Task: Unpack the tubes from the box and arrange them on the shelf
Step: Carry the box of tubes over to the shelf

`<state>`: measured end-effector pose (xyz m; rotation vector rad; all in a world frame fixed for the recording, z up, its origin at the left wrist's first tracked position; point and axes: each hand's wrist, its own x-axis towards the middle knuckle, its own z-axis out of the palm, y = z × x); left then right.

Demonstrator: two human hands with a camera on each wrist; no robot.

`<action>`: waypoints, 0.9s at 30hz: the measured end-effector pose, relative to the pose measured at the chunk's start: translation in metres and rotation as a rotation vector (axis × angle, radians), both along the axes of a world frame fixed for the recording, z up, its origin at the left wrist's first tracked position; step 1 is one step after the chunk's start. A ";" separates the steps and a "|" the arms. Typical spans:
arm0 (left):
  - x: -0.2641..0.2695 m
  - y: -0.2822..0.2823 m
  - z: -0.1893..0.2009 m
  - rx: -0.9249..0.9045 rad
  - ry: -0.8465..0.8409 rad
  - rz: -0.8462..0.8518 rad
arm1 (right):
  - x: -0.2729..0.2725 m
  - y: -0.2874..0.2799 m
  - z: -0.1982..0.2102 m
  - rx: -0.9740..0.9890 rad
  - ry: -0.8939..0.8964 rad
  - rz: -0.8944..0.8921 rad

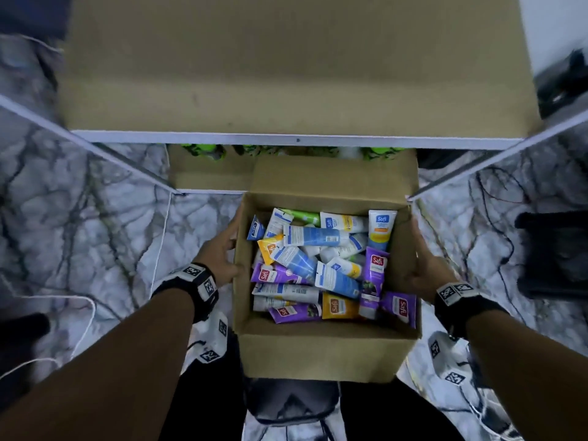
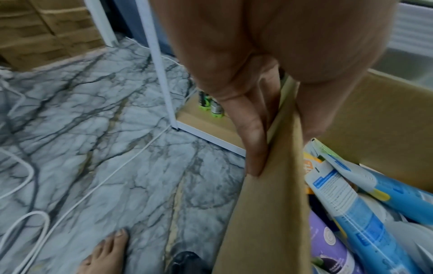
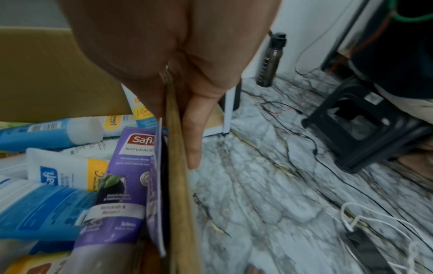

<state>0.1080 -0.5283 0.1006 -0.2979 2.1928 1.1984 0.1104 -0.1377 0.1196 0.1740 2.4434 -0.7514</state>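
An open cardboard box (image 1: 324, 354) holds several tubes (image 1: 318, 265) in blue, purple, yellow and white, lying in a loose heap. My left hand (image 1: 222, 253) grips the box's left wall (image 2: 269, 213), fingers (image 2: 253, 144) outside and thumb inside. My right hand (image 1: 420, 265) grips the right wall (image 3: 185, 213) the same way, with a purple tube (image 3: 126, 185) just inside it. The box sits low in front of the white-framed shelf (image 1: 296, 140), whose top board is lined with cardboard.
A lower shelf board (image 1: 206, 176) carries green-capped items (image 1: 203, 151) at the back. White cables (image 1: 86, 316) lie on the marble-pattern floor at left, thin wires at right. A black stool (image 3: 365, 118) and a dark bottle (image 3: 271, 59) stand to the right. A bare foot (image 2: 105, 254) is near.
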 end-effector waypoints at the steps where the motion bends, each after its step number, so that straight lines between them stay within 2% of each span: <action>1: 0.006 -0.020 0.003 -0.009 0.003 0.037 | -0.007 -0.017 0.000 0.011 -0.040 0.038; 4: 0.022 -0.077 0.010 -0.019 0.018 0.148 | -0.031 -0.069 -0.004 0.053 -0.120 0.143; 8: 0.052 -0.142 0.013 -0.030 -0.001 0.281 | -0.057 -0.142 -0.008 -0.022 -0.121 0.276; 14: 0.091 -0.213 0.010 -0.034 0.014 0.417 | -0.080 -0.244 -0.003 0.109 -0.126 0.413; 16: 0.103 -0.231 0.003 -0.049 0.033 0.463 | -0.080 -0.278 0.011 0.111 -0.096 0.463; 19: 0.116 -0.250 -0.011 -0.034 0.026 0.509 | -0.079 -0.308 0.000 0.050 -0.009 0.498; 27: 0.136 -0.266 -0.069 -0.085 -0.009 0.587 | -0.094 -0.353 -0.035 0.235 -0.166 0.634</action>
